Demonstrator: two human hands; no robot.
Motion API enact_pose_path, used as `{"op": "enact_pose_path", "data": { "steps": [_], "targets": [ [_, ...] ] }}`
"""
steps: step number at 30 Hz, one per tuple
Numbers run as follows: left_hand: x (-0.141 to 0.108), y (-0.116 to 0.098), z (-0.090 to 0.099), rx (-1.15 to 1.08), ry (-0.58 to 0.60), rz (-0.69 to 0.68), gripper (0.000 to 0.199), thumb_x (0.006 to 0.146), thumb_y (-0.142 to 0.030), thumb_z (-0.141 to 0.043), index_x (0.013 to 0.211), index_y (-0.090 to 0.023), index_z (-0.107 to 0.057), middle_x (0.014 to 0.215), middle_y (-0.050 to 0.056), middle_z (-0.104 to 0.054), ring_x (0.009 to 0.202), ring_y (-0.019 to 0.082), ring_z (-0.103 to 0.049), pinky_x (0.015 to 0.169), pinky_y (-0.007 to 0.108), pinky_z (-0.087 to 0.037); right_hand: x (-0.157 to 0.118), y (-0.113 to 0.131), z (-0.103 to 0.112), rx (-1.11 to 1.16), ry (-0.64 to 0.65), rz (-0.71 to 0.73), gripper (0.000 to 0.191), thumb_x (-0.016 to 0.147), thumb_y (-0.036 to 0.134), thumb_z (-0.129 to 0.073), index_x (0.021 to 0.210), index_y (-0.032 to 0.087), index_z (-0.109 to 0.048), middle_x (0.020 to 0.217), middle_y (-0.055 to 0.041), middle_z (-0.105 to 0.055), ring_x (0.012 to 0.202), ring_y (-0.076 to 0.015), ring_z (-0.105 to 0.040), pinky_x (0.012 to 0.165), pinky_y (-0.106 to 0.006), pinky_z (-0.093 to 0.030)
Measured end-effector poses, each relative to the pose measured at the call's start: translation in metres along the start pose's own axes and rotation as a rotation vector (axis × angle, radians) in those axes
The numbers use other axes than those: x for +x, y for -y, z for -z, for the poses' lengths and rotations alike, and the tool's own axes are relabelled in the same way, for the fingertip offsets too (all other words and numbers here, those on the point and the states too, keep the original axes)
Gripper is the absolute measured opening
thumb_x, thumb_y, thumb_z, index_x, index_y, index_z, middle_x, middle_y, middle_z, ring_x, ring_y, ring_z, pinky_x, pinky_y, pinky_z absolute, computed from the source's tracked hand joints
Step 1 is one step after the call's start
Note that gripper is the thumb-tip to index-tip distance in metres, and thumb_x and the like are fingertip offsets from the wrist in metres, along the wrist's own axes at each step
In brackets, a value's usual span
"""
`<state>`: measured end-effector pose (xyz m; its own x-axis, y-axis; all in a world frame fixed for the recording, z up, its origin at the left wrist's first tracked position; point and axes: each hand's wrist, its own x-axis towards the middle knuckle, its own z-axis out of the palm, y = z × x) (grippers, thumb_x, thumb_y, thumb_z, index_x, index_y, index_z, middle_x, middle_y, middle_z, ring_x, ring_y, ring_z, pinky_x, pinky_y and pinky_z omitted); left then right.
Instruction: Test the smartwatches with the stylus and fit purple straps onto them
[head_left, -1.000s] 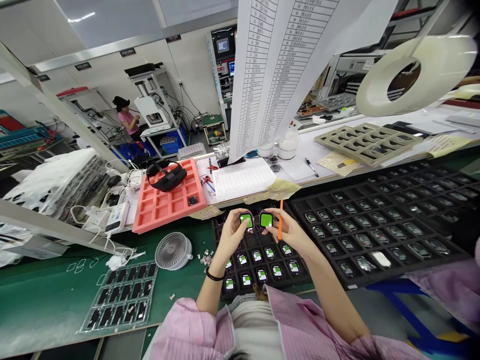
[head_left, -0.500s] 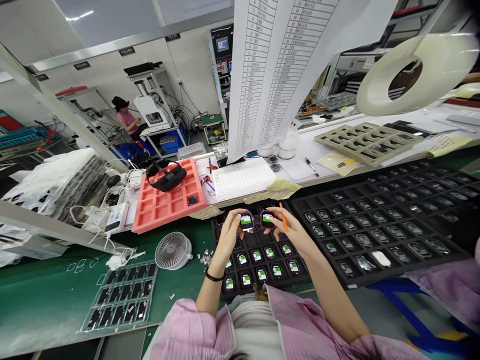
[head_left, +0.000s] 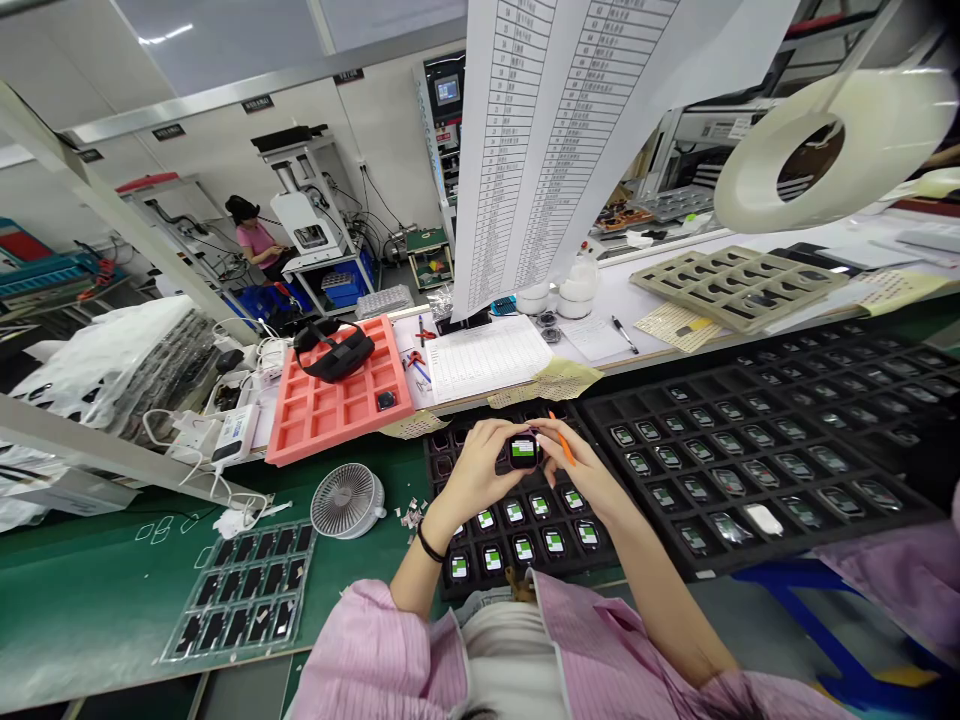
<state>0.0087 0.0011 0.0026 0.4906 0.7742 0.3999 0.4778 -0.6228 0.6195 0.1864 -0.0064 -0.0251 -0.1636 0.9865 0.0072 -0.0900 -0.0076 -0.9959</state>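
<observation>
My left hand (head_left: 480,468) and my right hand (head_left: 579,468) meet above a black compartment tray (head_left: 450,560). Between them is a square black watch-like device with a green-lit screen (head_left: 523,451), pinched by the left fingers and touched by the right fingertips. My right hand also holds a thin orange stick (head_left: 562,446). A second device is not visible and may be hidden by my hands. Several similar green-screened devices (head_left: 514,512) sit in the tray's compartments just below my hands.
A larger black tray of devices (head_left: 757,450) lies to the right. On the left are a red-orange foam tray (head_left: 337,400), a small white fan (head_left: 346,501), and a clear tray of dark pieces (head_left: 244,590) on the green mat. A paper list (head_left: 555,150) hangs overhead.
My hands have moved together. The two devices held apart earlier now show as one between my hands, and the orange stick has tilted lower.
</observation>
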Motion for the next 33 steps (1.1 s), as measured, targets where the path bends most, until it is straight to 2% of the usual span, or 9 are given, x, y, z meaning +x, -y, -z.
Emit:
{"op": "enact_pose_path", "data": {
  "steps": [2,4,6,8,11,16,23,27,33],
  "targets": [
    [0.004,0.002,-0.001,0.140,0.017,-0.035,0.045,0.078,-0.024,-0.069,0.120,-0.022,-0.053,0.117,0.010,-0.057,0.113,0.026,-0.051,0.094,0.045,-0.043,-0.004,0.001,-0.003,-0.102,-0.011,0.021,0.043,0.086,0.050,-0.053,0.121,0.026,-0.056,0.118,-0.0076,-0.061,0.051,-0.0073,-0.052,0.049,-0.026,-0.049],
    [0.006,0.003,-0.001,0.243,0.042,-0.058,0.045,0.077,-0.017,-0.067,0.119,-0.020,-0.053,0.120,0.010,-0.057,0.114,0.027,-0.050,0.092,0.045,-0.043,-0.008,0.003,-0.006,-0.215,-0.023,0.053,0.045,0.087,0.048,-0.052,0.126,0.027,-0.054,0.116,-0.0076,-0.063,0.065,-0.0132,-0.061,0.061,-0.029,-0.053],
    [0.007,0.003,-0.001,0.314,0.059,-0.096,0.045,0.074,-0.012,-0.065,0.118,-0.018,-0.054,0.120,0.011,-0.059,0.112,0.027,-0.052,0.091,0.044,-0.043,-0.013,0.007,-0.008,-0.304,-0.025,0.073,0.048,0.087,0.046,-0.053,0.131,0.027,-0.052,0.113,-0.0073,-0.065,0.080,-0.0186,-0.064,0.075,-0.034,-0.053],
    [0.007,0.002,0.000,0.326,0.050,-0.142,0.045,0.072,-0.011,-0.065,0.116,-0.018,-0.056,0.116,0.010,-0.062,0.108,0.026,-0.055,0.091,0.045,-0.042,-0.015,0.012,-0.008,-0.322,-0.010,0.066,0.050,0.087,0.045,-0.054,0.134,0.028,-0.050,0.111,-0.0071,-0.066,0.082,-0.0201,-0.064,0.079,-0.038,-0.052],
    [0.005,-0.001,0.006,0.243,-0.009,-0.179,0.046,0.070,-0.017,-0.069,0.115,-0.020,-0.057,0.113,0.008,-0.065,0.107,0.025,-0.056,0.093,0.044,-0.042,-0.014,0.016,-0.004,-0.181,0.064,0.041,0.053,0.083,0.044,-0.060,0.133,0.028,-0.051,0.111,-0.0066,-0.066,0.087,-0.0209,-0.064,0.081,-0.039,-0.053],
    [0.003,-0.002,0.013,0.122,-0.085,-0.213,0.050,0.069,-0.023,-0.070,0.118,-0.023,-0.058,0.117,0.009,-0.063,0.111,0.026,-0.054,0.096,0.046,-0.041,-0.009,0.015,0.001,0.105,0.156,-0.026,0.050,0.075,0.043,-0.071,0.121,0.029,-0.061,0.113,-0.0048,-0.067,0.109,-0.0231,-0.060,0.099,-0.042,-0.046],
    [0.003,-0.001,0.008,0.056,-0.102,-0.262,0.054,0.069,-0.024,-0.071,0.121,-0.024,-0.056,0.118,0.009,-0.063,0.113,0.026,-0.054,0.097,0.045,-0.041,-0.011,0.015,-0.002,0.211,0.117,-0.068,0.053,0.069,0.042,-0.077,0.118,0.028,-0.065,0.122,-0.0059,-0.064,0.119,-0.0254,-0.054,0.105,-0.046,-0.039],
    [0.003,-0.001,0.008,0.038,-0.102,-0.265,0.052,0.070,-0.023,-0.070,0.121,-0.024,-0.057,0.117,0.008,-0.064,0.111,0.026,-0.055,0.097,0.045,-0.041,-0.012,0.019,-0.003,0.249,0.133,-0.043,0.046,0.070,0.040,-0.076,0.114,0.029,-0.067,0.116,-0.0051,-0.067,0.114,-0.0233,-0.057,0.101,-0.042,-0.044],
    [0.004,-0.001,0.007,0.022,-0.102,-0.243,0.051,0.070,-0.026,-0.070,0.119,-0.023,-0.058,0.116,0.009,-0.064,0.110,0.026,-0.056,0.096,0.045,-0.042,-0.013,0.024,-0.007,0.315,0.145,-0.096,0.044,0.071,0.036,-0.075,0.114,0.029,-0.066,0.111,-0.0048,-0.069,0.108,-0.0215,-0.061,0.092,-0.038,-0.050]
  ]
}}
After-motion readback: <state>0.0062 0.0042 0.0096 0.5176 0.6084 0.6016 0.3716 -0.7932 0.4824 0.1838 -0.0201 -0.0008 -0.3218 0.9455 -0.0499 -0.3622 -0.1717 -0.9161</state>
